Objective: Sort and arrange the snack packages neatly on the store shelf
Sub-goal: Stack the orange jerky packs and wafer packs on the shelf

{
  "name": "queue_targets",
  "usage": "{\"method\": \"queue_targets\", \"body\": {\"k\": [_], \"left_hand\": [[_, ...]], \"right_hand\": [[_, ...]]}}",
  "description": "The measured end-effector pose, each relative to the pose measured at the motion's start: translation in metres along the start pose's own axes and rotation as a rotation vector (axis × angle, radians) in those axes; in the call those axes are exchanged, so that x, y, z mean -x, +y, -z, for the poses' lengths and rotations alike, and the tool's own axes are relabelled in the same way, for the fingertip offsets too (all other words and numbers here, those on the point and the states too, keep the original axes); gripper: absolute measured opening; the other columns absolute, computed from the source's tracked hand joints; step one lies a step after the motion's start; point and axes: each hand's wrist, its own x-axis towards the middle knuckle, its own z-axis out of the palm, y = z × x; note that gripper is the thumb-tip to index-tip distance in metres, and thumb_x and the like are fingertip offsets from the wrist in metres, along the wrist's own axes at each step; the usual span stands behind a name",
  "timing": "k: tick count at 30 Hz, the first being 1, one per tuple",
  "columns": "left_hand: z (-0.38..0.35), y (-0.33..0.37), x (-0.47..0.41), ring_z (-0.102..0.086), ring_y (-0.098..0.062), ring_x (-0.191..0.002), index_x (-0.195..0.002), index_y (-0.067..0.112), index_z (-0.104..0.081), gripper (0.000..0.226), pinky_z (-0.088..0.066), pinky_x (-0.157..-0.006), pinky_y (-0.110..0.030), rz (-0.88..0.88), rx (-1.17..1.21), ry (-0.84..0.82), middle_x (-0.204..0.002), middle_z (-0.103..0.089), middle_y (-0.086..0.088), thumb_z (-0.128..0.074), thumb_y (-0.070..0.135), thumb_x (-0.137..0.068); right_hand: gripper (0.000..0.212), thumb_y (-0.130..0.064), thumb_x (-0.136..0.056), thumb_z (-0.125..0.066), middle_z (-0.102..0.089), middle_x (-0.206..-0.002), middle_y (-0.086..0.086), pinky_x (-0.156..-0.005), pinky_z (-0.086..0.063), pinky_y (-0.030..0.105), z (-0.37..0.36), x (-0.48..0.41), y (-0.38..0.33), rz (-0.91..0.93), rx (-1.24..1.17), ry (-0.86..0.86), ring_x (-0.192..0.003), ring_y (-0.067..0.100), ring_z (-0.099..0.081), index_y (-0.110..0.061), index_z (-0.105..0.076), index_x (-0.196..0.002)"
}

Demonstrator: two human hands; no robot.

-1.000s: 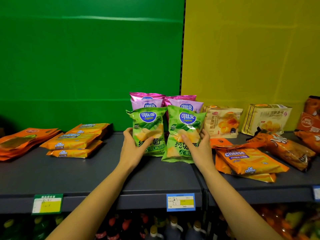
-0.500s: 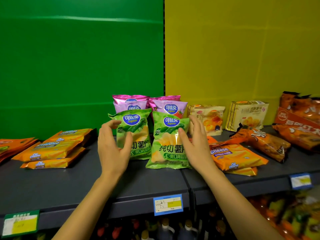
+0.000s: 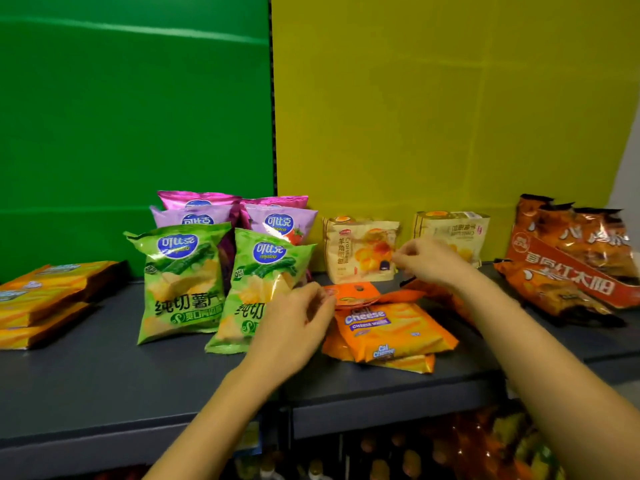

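Two green chip bags [image 3: 183, 282] upright side by side, pink bags [image 3: 280, 223] behind, orange cheese wafer packs [image 3: 391, 330] flat just right

The shiny green plastic chip bags [image 3: 183, 285] are showing blue ovals. The flat orange foil wafer pack [image 3: 391, 327] is showing blue-and-white words, and the metal shelf [image 3: 86, 382] is looking dark grey.

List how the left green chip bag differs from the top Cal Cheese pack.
The left green chip bag stands upright; the top Cal Cheese pack lies flat on another pack. The chip bag is puffy, the Cal Cheese pack thin. Both are on the grey shelf.
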Motion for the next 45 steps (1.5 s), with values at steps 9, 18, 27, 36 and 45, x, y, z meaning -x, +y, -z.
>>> {"method": "queue_targets", "body": {"k": [9, 18, 27, 36, 45], "left_hand": [[-0.038, 0.014, -0.014, -0.059, -0.037, -0.089, -0.054, 0.022, -0.035, 0.046, -0.040, -0.075, -0.040, 0.319, -0.149, 0.042, -0.082, -0.065, -0.018, -0.034, 0.044, -0.095], [-0.048, 0.001, -0.028, -0.061, -0.034, -0.093, -0.059, 0.018, -0.045, 0.042, -0.042, -0.075, -0.035, 0.550, -0.277, -0.050, -0.082, -0.061, -0.011, -0.042, 0.046, -0.090], [-0.048, 0.012, -0.037, -0.058, -0.028, -0.076, -0.050, 0.017, -0.047, 0.039, -0.037, -0.065, -0.028, 0.577, -0.352, -0.058, -0.058, -0.050, 0.001, -0.059, 0.038, -0.081], [-0.055, 0.027, -0.051, -0.061, -0.032, -0.099, -0.090, 0.005, -0.060, 0.061, -0.046, -0.080, -0.037, 0.663, -0.544, -0.194, -0.101, -0.065, -0.012, -0.051, 0.065, -0.076], [-0.063, 0.030, -0.071, -0.058, -0.034, -0.106, -0.104, 0.000, -0.060, 0.041, -0.045, -0.083, -0.037, 0.702, -0.443, -0.284, -0.116, -0.062, -0.019, -0.057, 0.034, -0.083]], "right_hand": [[0.122, -0.084, -0.037, -0.061, -0.055, -0.131, 0.010, -0.092, -0.052, 0.037, -0.030, -0.048, 0.029, -0.153, 0.128, -0.539, -0.109, 0.025, -0.062, -0.022, -0.039, -0.139], [0.049, -0.053, -0.077, -0.063, -0.059, -0.084, 0.010, -0.064, -0.043, 0.027, -0.038, -0.057, 0.047, 0.096, 0.257, -0.324, -0.085, 0.026, -0.055, -0.005, -0.062, -0.089], [0.022, -0.024, -0.084, -0.055, -0.060, -0.091, 0.018, -0.066, -0.037, 0.029, -0.020, -0.058, 0.048, 0.141, 0.275, -0.033, -0.097, 0.033, -0.061, -0.006, -0.057, -0.070], [0.030, -0.021, -0.090, -0.051, -0.052, -0.064, 0.015, -0.046, -0.032, 0.033, 0.046, -0.052, 0.092, 0.193, -0.285, 0.090, -0.063, 0.025, -0.047, -0.001, -0.066, -0.073], [0.027, -0.055, -0.071, -0.041, -0.059, -0.078, 0.005, -0.073, -0.045, 0.046, 0.048, -0.026, 0.129, 0.208, -0.539, 0.278, -0.078, 0.025, -0.054, -0.037, -0.059, -0.066]]}}
